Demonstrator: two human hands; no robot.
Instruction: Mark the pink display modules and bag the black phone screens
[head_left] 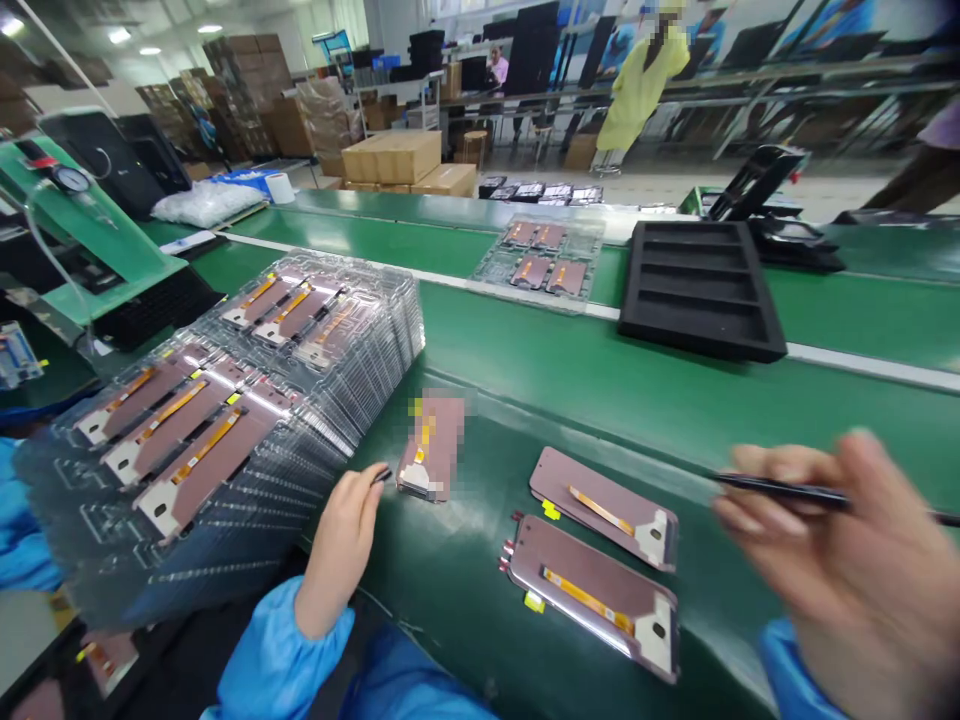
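Note:
My left hand pinches a small black object between its fingertips, right beside a blurred display panel lying on the green conveyor belt. My right hand, blurred by motion, grips a slim black pen-like tool above the belt. Two more display panels with pinkish-brown backs and yellow-orange strips lie near that hand, an upper one and a lower one. Between them and my left hand is a small gap. Both panels lie flat and apart.
Stacked clear plastic trays holding panels rise at the left of the belt. Farther along are a clear tray of panels and a black foam tray. A green-panelled machine stands at far left; a person in a yellow smock stands behind.

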